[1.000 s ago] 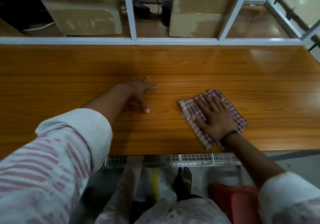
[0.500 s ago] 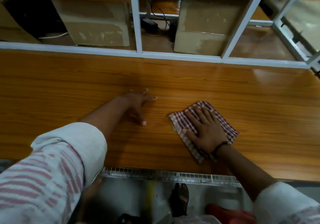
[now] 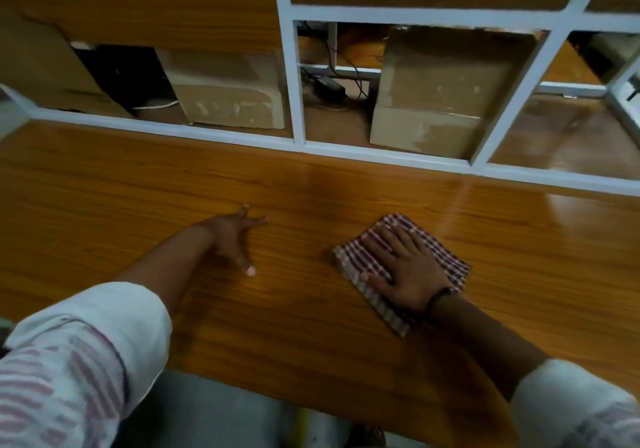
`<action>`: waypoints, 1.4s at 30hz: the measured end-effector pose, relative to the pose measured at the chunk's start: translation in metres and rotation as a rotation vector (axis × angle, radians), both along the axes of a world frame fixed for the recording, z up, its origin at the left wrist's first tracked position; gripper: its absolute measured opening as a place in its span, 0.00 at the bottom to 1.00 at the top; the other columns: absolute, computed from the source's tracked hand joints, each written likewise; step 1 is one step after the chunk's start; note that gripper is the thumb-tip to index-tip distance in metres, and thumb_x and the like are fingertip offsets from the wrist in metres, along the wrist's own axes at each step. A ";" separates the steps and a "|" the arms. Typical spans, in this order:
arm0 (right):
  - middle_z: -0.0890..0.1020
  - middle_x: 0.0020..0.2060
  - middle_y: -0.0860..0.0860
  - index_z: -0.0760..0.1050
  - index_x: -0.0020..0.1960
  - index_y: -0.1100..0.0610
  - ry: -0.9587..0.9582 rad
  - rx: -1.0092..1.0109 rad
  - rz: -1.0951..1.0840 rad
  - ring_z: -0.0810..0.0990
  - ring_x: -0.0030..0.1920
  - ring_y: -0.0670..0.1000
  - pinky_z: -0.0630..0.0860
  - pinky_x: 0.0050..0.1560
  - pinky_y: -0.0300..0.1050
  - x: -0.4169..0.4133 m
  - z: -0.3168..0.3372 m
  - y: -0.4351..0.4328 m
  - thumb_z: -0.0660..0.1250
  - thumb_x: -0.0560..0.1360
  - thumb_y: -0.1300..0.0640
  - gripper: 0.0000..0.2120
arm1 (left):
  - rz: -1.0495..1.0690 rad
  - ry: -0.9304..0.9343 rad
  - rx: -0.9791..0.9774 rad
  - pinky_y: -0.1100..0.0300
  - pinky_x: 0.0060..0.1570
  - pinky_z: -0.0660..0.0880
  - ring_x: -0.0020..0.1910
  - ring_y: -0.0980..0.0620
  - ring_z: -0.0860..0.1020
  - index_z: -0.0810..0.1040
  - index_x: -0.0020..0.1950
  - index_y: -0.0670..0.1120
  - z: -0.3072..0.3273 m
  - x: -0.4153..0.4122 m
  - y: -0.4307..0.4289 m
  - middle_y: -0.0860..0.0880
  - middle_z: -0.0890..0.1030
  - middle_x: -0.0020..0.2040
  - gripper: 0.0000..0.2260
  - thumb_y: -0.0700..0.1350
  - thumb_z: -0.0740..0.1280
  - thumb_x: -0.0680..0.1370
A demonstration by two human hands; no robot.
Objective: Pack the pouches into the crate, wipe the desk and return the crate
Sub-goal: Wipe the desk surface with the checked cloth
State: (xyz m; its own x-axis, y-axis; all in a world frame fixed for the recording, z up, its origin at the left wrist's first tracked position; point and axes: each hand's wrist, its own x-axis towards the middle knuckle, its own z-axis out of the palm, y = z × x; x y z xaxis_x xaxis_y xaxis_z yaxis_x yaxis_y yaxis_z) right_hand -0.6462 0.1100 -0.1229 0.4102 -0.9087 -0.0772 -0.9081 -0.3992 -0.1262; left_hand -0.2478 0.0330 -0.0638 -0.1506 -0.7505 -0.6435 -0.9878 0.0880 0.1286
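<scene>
one cloth (image 3: 348, 260) under right hand (image 3: 405, 274)

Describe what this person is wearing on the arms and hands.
Both arms are in a pale shirt with reddish stripes. The left sleeve ends in a plain white cuff, with the forearm bare down to the left hand. The right sleeve also stops short of the forearm. A thin black band circles the wrist of the right hand. No gloves.
</scene>
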 end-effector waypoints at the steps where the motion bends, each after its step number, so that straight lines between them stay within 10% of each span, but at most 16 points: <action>1: 0.42 0.81 0.46 0.41 0.80 0.38 -0.007 -0.008 -0.058 0.37 0.80 0.52 0.37 0.79 0.56 -0.009 -0.001 -0.018 0.39 0.77 0.25 0.36 | 0.028 0.011 -0.002 0.42 0.77 0.57 0.81 0.41 0.45 0.45 0.79 0.68 -0.001 0.009 0.001 0.51 0.34 0.81 0.59 0.63 0.82 0.61; 8: 0.47 0.81 0.53 0.46 0.82 0.46 -0.007 0.005 -0.386 0.44 0.80 0.59 0.42 0.78 0.61 0.006 0.001 -0.117 0.37 0.75 0.24 0.42 | 0.001 0.027 -0.020 0.37 0.77 0.38 0.81 0.40 0.40 0.42 0.74 0.77 -0.017 0.042 -0.005 0.54 0.34 0.81 0.56 0.73 0.77 0.57; 15: 0.52 0.81 0.49 0.51 0.81 0.42 0.046 -0.038 0.310 0.45 0.81 0.55 0.43 0.78 0.60 0.091 0.000 -0.111 0.41 0.78 0.27 0.36 | -0.126 0.072 -0.009 0.34 0.75 0.35 0.80 0.41 0.38 0.43 0.72 0.80 -0.016 0.068 -0.025 0.56 0.33 0.80 0.52 0.73 0.76 0.60; 23: 0.51 0.81 0.53 0.50 0.81 0.45 -0.018 -0.012 -0.398 0.47 0.80 0.59 0.43 0.78 0.61 0.089 -0.001 -0.182 0.40 0.75 0.26 0.39 | -0.169 0.055 0.009 0.25 0.72 0.41 0.78 0.32 0.35 0.43 0.69 0.83 -0.017 0.080 -0.040 0.59 0.32 0.79 0.51 0.68 0.78 0.61; 31: 0.47 0.81 0.46 0.43 0.80 0.39 0.028 -0.038 0.128 0.41 0.81 0.52 0.42 0.79 0.59 0.159 -0.008 -0.111 0.37 0.78 0.27 0.34 | -0.271 -0.046 -0.001 0.33 0.76 0.43 0.80 0.36 0.39 0.44 0.75 0.76 -0.001 0.072 -0.037 0.56 0.31 0.80 0.51 0.65 0.78 0.65; 37: 0.48 0.81 0.49 0.47 0.81 0.42 -0.003 0.001 -0.533 0.44 0.81 0.55 0.41 0.79 0.58 0.134 -0.005 -0.092 0.40 0.75 0.24 0.39 | -0.386 -0.079 0.004 0.31 0.75 0.43 0.81 0.42 0.42 0.39 0.78 0.70 0.003 0.076 -0.039 0.50 0.30 0.80 0.57 0.64 0.80 0.64; 42: 0.44 0.81 0.48 0.43 0.81 0.41 -0.023 -0.006 -0.285 0.42 0.81 0.55 0.41 0.79 0.59 0.221 -0.003 -0.007 0.38 0.77 0.26 0.37 | -0.407 -0.085 -0.009 0.32 0.76 0.49 0.81 0.40 0.46 0.41 0.78 0.71 0.001 0.079 -0.036 0.49 0.30 0.80 0.59 0.66 0.80 0.61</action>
